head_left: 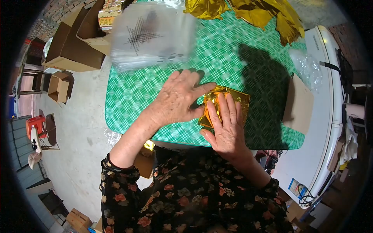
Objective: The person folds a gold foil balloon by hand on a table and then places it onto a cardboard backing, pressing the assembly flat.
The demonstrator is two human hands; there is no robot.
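Nearest the camera, flowered sleeves (120,182) led up to two bare hands meeting at the near edge of the worktop (136,89), which was covered in a green checked cloth. The right hand (227,126) lay palm down on a folded gold foil sheet (240,100), its fingers (227,106) straight, close together and pointing to twelve o'clock. They gripped nothing, and the flat palm seemed meant to pin the springy foil so it lay flat. The left hand (176,101) came in from eight o'clock, also flat. Its fingers (194,79) were slightly spread, and its thumb reached across to the foil's nine o'clock edge, probably to hold a crease down where the sheet would otherwise lift. The foil rested on the cloth just inside the near rim, half hidden under both hands. At three o'clock from it a flat piece of cardboard (298,105) lay over the worktop's edge, within easy reach, with crumpled clear wrap (309,68) beyond it on a white appliance (326,77). At eleven o'clock sat a stack of clear plastic bags (151,35), blurred. Farthest off, at one o'clock, loose gold foil (256,13) was heaped on the far end, and open cardboard boxes (72,46) stood on the floor at ten o'clock.
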